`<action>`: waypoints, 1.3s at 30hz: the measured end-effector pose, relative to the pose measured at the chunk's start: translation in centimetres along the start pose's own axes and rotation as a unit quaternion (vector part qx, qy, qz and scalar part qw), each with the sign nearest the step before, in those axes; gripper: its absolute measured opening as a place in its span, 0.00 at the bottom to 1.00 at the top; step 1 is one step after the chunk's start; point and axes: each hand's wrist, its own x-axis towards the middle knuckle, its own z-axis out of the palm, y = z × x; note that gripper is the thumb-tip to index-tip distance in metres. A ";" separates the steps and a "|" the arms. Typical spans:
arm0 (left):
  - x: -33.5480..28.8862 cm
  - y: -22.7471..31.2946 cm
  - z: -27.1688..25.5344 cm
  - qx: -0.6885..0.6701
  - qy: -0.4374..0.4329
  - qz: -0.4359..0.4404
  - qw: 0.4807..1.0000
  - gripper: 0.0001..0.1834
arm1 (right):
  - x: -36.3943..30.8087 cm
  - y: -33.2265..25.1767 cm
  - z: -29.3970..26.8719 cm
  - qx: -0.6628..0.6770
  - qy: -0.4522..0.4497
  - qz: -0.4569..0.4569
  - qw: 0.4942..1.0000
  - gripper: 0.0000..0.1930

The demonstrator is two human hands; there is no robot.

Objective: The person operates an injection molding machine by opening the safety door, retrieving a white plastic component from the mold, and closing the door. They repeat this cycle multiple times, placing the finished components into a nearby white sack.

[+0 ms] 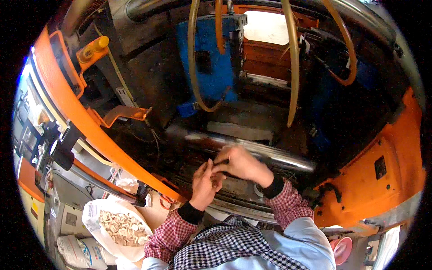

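Hands meet inside the orange machine [85,121], just before its polished steel bar [265,155].
The right hand [240,163] pinches a small dark piece [221,160], seemingly light and stiff, best gripped at its end; the left hand [204,182], fingers half-curled, touches it.

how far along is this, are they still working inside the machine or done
Done: a white bag at lower left already holds many small pale parts. In hand: left hand and right hand meet over a small dark piece by the shiny steel bar. What remains can't be told.
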 end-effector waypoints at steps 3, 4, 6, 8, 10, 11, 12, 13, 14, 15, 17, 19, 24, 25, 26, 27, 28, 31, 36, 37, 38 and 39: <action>0.1 -0.3 0.7 -0.021 -0.029 -0.020 0.999 0.17 | -1.9 -0.2 0.7 0.020 0.041 0.055 0.997 0.08; 0.1 -0.3 0.7 -0.025 -0.033 -0.027 0.999 0.17 | -2.1 -0.2 0.7 0.011 0.037 0.059 0.998 0.08; 0.2 -0.4 0.7 -0.031 -0.039 -0.032 0.998 0.17 | -2.3 0.0 0.6 -0.006 0.029 0.064 0.998 0.09; 0.4 -0.3 0.5 -0.036 -0.042 -0.031 0.998 0.18 | -2.2 0.4 1.0 -0.030 0.040 0.013 0.999 0.08; 0.7 -0.4 0.2 -0.029 -0.056 -0.020 0.998 0.18 | -1.8 0.6 0.9 -0.052 0.019 -0.017 0.998 0.07; 0.8 -0.4 -0.1 -0.025 -0.062 -0.014 0.998 0.19 | -1.4 0.6 0.6 -0.062 -0.005 -0.021 0.998 0.06; 0.9 -0.4 -0.3 -0.021 -0.059 -0.015 0.998 0.20 | -1.0 0.7 0.3 -0.072 -0.030 -0.025 0.997 0.06; 0.9 -0.5 -0.6 -0.017 -0.055 -0.016 0.998 0.20 | -0.7 1.0 0.4 -0.047 -0.013 -0.049 0.998 0.06; 1.0 -0.3 -0.7 -0.012 -0.053 -0.016 0.998 0.21 | -0.4 1.5 0.5 -0.022 0.006 -0.073 0.997 0.06; 0.8 0.0 -0.8 -0.001 -0.052 -0.014 0.999 0.22 | 0.0 1.8 0.4 0.003 0.025 -0.098 0.995 0.06; 0.0 0.7 -1.0 0.020 -0.046 -0.008 0.999 0.24 | 1.4 2.1 -1.2 -0.022 0.154 -0.080 0.985 0.04; -0.2 0.3 -2.2 0.044 -0.060 0.007 0.997 0.27 | 4.3 3.8 -3.2 -0.018 0.346 0.054 0.936 0.06; -1.3 -0.2 -1.8 0.106 -0.053 -0.014 0.993 0.26 | 15.1 13.0 -9.8 -0.111 0.573 0.136 0.801 0.09; -1.7 -0.1 -1.7 0.120 -0.045 -0.022 0.992 0.26 | 16.9 15.2 -10.7 -0.139 0.584 0.140 0.787 0.09; -1.9 -0.2 -1.5 0.129 -0.027 -0.010 0.991 0.25 | 18.7 17.3 -11.7 -0.167 0.595 0.145 0.773 0.10; -2.1 -0.2 -1.4 0.134 -0.027 -0.014 0.991 0.24 | 20.0 20.1 -13.0 -0.194 0.614 0.142 0.752 0.10; -2.4 -0.1 -1.8 0.137 -0.015 -0.014 0.990 0.24 | 21.0 20.8 -13.0 -0.191 0.614 0.142 0.753 0.09; -2.8 -0.4 -2.8 0.138 0.027 -0.011 0.990 0.23 | 23.0 19.9 -13.3 -0.143 0.581 0.146 0.788 0.09; -2.5 -0.9 -3.5 0.135 0.029 -0.025 0.990 0.23 | 23.8 21.7 -14.5 -0.207 0.591 0.095 0.774 0.09; -2.5 -0.9 -3.4 0.135 0.025 -0.025 0.990 0.23 | 23.7 22.0 -14.7 -0.221 0.578 0.097 0.780 0.09; -2.7 -0.7 -3.3 0.136 0.022 -0.025 0.990 0.23 | 23.7 22.5 -15.0 -0.233 0.565 0.100 0.786 0.10; -2.7 -0.6 -3.3 0.137 0.019 -0.025 0.990 0.23 | 23.8 22.9 -15.0 -0.226 0.554 0.109 0.794 0.10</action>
